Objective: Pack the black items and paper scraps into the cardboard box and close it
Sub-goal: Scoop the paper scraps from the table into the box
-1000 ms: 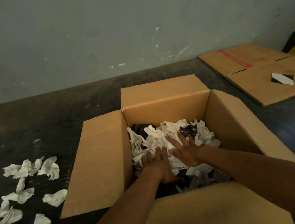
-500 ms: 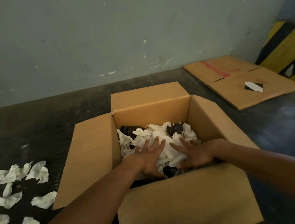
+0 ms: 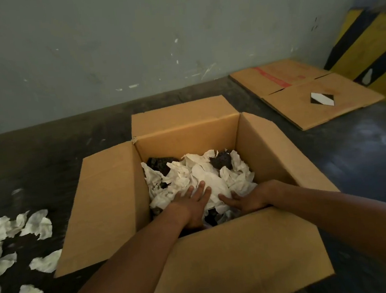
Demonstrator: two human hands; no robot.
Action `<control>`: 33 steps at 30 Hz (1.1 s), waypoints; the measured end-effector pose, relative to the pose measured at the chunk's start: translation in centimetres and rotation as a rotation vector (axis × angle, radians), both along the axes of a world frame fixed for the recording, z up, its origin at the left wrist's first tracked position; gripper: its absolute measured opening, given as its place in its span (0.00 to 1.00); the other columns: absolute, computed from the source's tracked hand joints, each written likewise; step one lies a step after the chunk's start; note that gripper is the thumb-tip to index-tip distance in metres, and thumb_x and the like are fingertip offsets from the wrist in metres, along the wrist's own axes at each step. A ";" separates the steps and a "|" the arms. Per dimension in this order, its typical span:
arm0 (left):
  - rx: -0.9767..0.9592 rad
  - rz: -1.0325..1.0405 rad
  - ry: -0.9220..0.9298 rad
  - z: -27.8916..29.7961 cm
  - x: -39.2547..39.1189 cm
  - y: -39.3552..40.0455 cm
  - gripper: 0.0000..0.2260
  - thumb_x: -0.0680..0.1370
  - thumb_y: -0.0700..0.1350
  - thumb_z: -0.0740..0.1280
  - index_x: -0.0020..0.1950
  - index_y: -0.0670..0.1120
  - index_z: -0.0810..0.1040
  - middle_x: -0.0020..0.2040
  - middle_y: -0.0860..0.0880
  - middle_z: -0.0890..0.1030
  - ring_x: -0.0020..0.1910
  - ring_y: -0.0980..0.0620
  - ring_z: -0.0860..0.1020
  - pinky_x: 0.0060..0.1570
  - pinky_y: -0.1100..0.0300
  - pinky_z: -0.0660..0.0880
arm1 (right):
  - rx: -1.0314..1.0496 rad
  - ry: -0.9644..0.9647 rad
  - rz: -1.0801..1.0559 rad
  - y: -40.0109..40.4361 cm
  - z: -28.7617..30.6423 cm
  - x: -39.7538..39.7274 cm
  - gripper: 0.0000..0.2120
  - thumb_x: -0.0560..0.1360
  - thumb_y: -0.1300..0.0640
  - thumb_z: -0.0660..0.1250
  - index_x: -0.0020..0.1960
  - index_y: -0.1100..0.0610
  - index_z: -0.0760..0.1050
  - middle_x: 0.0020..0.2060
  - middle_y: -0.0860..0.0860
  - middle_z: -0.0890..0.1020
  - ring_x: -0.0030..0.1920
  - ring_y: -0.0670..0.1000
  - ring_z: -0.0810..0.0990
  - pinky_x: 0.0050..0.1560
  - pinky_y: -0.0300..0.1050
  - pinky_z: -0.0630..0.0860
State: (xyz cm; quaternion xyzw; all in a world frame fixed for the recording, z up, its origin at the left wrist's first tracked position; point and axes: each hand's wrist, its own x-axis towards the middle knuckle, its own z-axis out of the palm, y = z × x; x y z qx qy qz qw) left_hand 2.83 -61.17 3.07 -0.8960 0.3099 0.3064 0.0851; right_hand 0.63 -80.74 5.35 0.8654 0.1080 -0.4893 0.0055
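Flattened cardboard [image 3: 304, 94] on dark floor [image 3: 37, 160] — yellow-black striped barrier [image 3: 369, 44] behind.

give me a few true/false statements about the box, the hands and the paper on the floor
1. All four flaps of the cardboard box stand open. True.
2. The left hand rests with straight fingers on the paper scraps inside. True.
3. The right hand grips the near flap. False: it lies inside the box on the paper.
4. No paper is left outside the box. False: loose scraps on the floor lie left of it.
5. A flattened carton lies at the far right. True.
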 end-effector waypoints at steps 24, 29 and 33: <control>-0.396 0.429 -0.585 14.1 -7.1 17.3 0.31 0.81 0.60 0.54 0.80 0.53 0.46 0.81 0.46 0.48 0.78 0.38 0.45 0.75 0.38 0.45 | 0.196 -0.866 -0.155 14.4 13.3 -4.3 0.31 0.78 0.33 0.43 0.77 0.39 0.37 0.78 0.49 0.38 0.78 0.57 0.39 0.73 0.66 0.46; -0.420 0.582 -0.568 12.8 -12.9 28.4 0.31 0.81 0.61 0.53 0.80 0.53 0.46 0.81 0.46 0.47 0.79 0.38 0.45 0.75 0.39 0.44 | 0.316 -0.957 -0.114 24.1 12.1 -9.1 0.31 0.79 0.35 0.46 0.78 0.41 0.40 0.79 0.52 0.41 0.78 0.57 0.41 0.73 0.65 0.46; -0.409 0.731 -0.541 9.8 -18.5 36.5 0.32 0.80 0.63 0.54 0.80 0.54 0.46 0.81 0.46 0.45 0.79 0.38 0.44 0.75 0.39 0.46 | 0.426 -0.996 -0.065 31.6 9.4 -13.8 0.29 0.79 0.37 0.47 0.77 0.41 0.42 0.79 0.51 0.43 0.78 0.55 0.42 0.75 0.61 0.46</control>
